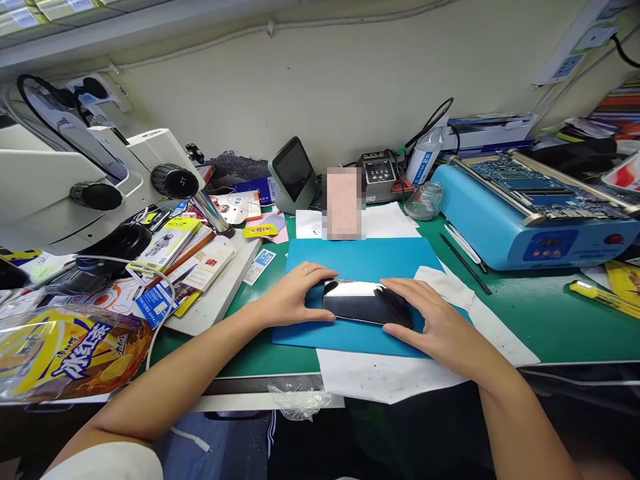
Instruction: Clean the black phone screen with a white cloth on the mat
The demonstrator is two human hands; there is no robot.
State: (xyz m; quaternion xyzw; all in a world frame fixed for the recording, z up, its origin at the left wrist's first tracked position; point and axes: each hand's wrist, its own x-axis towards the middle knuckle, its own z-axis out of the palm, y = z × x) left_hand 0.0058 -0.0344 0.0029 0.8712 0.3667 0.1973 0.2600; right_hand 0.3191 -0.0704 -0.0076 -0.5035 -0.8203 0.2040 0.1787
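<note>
A black smartphone (367,305) lies sideways on a blue mat (320,257), its glossy surface up and reflecting light. My left hand (297,293) grips its left end, thumb along the near edge and fingers at the far edge. At the right end my right hand (433,317) holds it the same way, between thumb and fingers. White paper (390,377) sticks out from under the mat's front, and a crumpled white tissue (445,287) lies by my right hand. Behind the mat stands an upright object (344,203), blurred out by pixelation.
On the left are a microscope (150,160), several small packets and a drink bottle (75,350). A blue heating machine (530,220) carrying circuit boards stands at right, near tweezers (465,263) and a yellow cutter (605,298). Behind are a small screen (294,175) and a glass jar (424,200).
</note>
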